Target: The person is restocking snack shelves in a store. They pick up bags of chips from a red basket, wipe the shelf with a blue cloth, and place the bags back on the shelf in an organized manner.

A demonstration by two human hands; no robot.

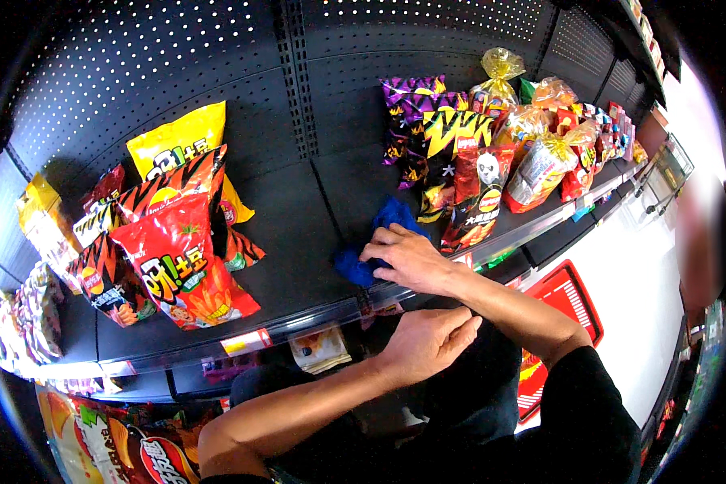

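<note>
Several bent fingers of the right hand (409, 260) rest on a crumpled blue cloth (395, 213), a little apart from one another; whether they pinch a fold or merely press down, I cannot tell. The cloth lies on the dark shelf (286, 254), near its front edge, showing beyond the knuckles and again to the left of the fingertips. Just nearer the body, the left hand (431, 343) has its fingers folded loosely together beside the right wrist (nothing shows in its grasp).

Farther out, packets stand on both sides of the cloth. To the left, a red snack bag (184, 262) fronts a group with a yellow bag (177, 143) behind it; to the right, a black-and-red bag (484, 194) leans close to the cloth, ahead of clear gold-tied packages (536, 173).

Judging by this layout, work with the cloth looks partway along: it is on the open stretch between the groups, while the surface beneath the packets is covered. How much has been gone over, the dark finish does not reveal.

Beyond the forearms, a red basket (558, 289) sits on the pale floor (633, 323).
</note>
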